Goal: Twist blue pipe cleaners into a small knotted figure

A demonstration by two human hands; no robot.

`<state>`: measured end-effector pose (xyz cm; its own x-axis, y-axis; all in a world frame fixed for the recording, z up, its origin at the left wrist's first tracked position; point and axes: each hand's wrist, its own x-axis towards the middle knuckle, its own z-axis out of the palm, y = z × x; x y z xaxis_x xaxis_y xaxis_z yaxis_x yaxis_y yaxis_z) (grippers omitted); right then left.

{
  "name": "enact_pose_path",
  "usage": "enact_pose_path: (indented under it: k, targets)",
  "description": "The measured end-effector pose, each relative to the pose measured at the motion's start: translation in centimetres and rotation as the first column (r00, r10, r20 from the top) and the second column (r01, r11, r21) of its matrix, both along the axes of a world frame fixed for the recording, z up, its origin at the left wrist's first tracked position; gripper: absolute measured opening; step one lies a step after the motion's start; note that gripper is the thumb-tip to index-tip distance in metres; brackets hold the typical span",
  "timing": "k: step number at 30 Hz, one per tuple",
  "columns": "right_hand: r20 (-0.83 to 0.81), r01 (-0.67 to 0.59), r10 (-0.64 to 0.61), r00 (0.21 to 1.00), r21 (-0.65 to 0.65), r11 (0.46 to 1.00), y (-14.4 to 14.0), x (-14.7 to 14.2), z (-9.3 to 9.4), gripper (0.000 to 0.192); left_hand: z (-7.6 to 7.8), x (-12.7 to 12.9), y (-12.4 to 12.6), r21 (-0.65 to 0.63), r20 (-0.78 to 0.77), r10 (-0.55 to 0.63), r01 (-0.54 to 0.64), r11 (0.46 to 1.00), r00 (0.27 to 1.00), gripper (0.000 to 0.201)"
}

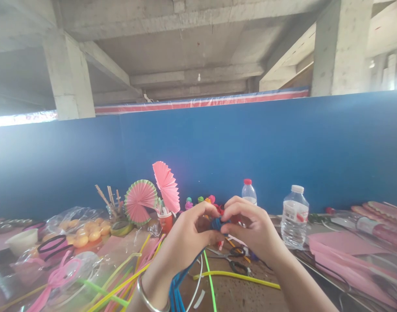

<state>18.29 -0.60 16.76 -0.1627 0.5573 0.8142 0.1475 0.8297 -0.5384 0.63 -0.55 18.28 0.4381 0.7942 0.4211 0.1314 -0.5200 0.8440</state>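
Blue coil (217,223) sat between fingertips of left hand (192,226) and right hand (250,222) — fingers curled, nearly closed, both pinching coil.

The 2 grips are bare hands: the left grip (189,229) and the right grip (256,224) both have slender, tapering fingers. Just 1 silver-coloured bangle (142,297) circles the left wrist, a narrow, smooth, rounded band with a bright shine along its curve; any fine markings on it are too blurred to tell. The 2 forearms (297,275) are uncovered down to the lower edge of the view.
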Motion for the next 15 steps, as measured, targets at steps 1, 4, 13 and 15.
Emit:
enact_pose_path:
  k: [1,4,13,15]
  targets:
    - [-0.012,0.0,0.0,1.0,-0.024,1.0,0.02,-0.08,0.04,0.01,-0.06,0.04,0.01,0.057,-0.024,0.051,-0.05,0.997,0.998,0.02]
    - [-0.076,0.021,-0.029,0.997,-0.104,0.994,0.06,-0.38,0.08,0.019,-0.14,0.09,-0.01,0.253,-0.082,0.196,-0.17,0.952,0.977,0.02]
    - [-0.177,0.095,-0.138,0.975,-0.232,0.968,0.35,-0.79,-0.38,0.017,-0.65,-0.07,0.56,0.218,-0.031,0.157,-0.146,0.965,0.987,0.016]
    - [-0.19,0.06,-0.107,0.976,-0.239,0.969,0.34,-0.83,-0.4,0.018,-0.81,-0.09,0.72,0.21,-0.002,0.148,-0.144,0.967,0.989,0.016]
